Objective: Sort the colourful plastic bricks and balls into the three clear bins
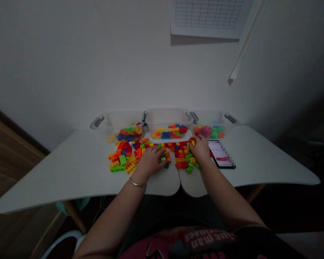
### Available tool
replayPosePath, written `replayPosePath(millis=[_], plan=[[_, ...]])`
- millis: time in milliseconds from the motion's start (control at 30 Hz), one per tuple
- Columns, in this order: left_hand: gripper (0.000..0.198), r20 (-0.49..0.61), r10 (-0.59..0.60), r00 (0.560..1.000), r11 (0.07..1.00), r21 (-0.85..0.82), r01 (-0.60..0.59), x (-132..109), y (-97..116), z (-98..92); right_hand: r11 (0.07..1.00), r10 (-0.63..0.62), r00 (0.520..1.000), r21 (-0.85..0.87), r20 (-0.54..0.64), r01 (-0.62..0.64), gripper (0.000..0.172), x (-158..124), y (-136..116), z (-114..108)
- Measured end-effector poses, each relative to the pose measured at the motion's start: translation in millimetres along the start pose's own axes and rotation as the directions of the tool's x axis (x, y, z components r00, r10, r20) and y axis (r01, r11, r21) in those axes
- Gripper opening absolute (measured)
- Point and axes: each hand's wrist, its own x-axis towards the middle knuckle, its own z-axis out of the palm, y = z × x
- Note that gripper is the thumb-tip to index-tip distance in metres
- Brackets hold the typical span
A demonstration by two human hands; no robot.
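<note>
As fingers curl, both hands touch bricks

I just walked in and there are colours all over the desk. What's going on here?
A person sits at a white table with both hands in a spread of coloured building blocks. The left hand lies over blocks near the middle. The right hand rests on blocks further back, beside a phone lying flat. Whether either hand grips a block cannot be told. Three clear bins stand along the wall, each partly filled with coloured pieces.
</note>
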Motion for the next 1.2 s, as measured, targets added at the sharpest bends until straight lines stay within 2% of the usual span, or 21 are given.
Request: replayPosePath(millis=[267,433,633,900,1100,1200], plan=[[0.045,-0.005,0.006,1.000,1.000,-0.005,-0.006,-0.1,-0.2,0.4,0.999,-0.044,0.999,-0.016,-0.023,0.044,0.030,2.0,-2.0,-2.4],[0.046,-0.007,0.007,1.000,1.000,0.002,-0.007,-0.6,-0.3,0.2,0.996,-0.008,0.999,-0.088,0.040,0.012,0.038,2.6,-8.0,-5.5],[0.045,-0.016,0.007,1.000,1.000,-0.002,-0.007,-0.8,0.5,-1.2,0.986,-0.001,0.993,-0.167,0.114,0.020,0.033,5.6,-12.3,-8.0],[0.046,-0.004,-0.002,1.000,1.000,-0.005,0.002,-1.0,-0.6,0.4,0.989,-0.013,0.998,-0.145,0.064,0.022,0.033,8.7,-10.9,-6.7],[0.044,-0.016,0.002,1.000,1.000,-0.007,-0.002,-0.9,-1.3,1.1,0.991,-0.133,0.988,-0.029,-0.084,0.131,0.028,7.7,-19.2,-9.4],[0.044,-0.007,-0.001,1.000,1.000,-0.008,0.001,-0.1,-0.3,-0.4,0.975,-0.215,0.974,0.045,-0.070,0.218,0.025,3.9,-32.9,-9.2]])
